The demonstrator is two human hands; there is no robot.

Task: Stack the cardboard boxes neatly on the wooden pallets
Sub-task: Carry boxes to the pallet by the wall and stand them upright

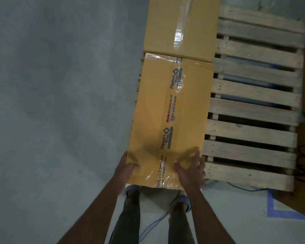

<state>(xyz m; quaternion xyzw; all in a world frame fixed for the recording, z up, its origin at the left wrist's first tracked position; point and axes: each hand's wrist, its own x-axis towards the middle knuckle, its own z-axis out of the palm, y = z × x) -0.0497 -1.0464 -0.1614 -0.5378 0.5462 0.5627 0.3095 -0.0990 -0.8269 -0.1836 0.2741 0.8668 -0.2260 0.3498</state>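
Flipkart-taped box (169, 111) on pallet (253, 129) left edge, touching far box (180, 27). L hand (126, 170) flat vs its near-left corner, thumb on top; R hand (190, 173) splayed flat on top, near-right.

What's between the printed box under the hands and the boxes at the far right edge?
Bare slats of the wooden pallet, with dark gaps between them; nothing rests on that stretch. The head view shows it.

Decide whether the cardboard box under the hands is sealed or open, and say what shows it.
Sealed. The near box has its top flat and closed, with printed clear tape running along the centre seam.
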